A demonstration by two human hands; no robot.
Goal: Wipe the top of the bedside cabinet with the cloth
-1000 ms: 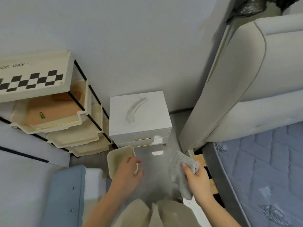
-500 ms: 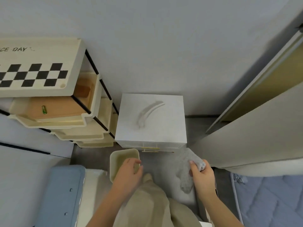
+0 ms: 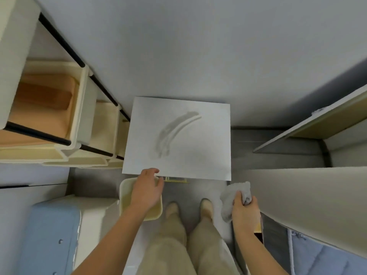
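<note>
The white bedside cabinet [image 3: 206, 155] stands against the wall, seen from straight above, with a curved grey smear [image 3: 174, 130] across its top. My right hand [image 3: 245, 214] grips a crumpled grey cloth [image 3: 233, 197] below the cabinet's front right corner, off the top. My left hand [image 3: 148, 190] hovers with fingers loosely spread over a small cream bin, its fingertips at the cabinet's front left edge; it holds nothing.
A cream bin [image 3: 127, 195] sits on the floor in front of the cabinet. A cream tiered rack [image 3: 79, 124] with black rods flanks the cabinet's left side. A padded headboard [image 3: 297, 199] stands at right, and a blue-topped box [image 3: 49, 235] at lower left. My legs and feet [image 3: 188, 225] stand between.
The view has moved closer and now looks straight down on the cabinet. Both hands have come forward: the left fingertips reach the cabinet's front edge, the cloth is nearer its right corner.
</note>
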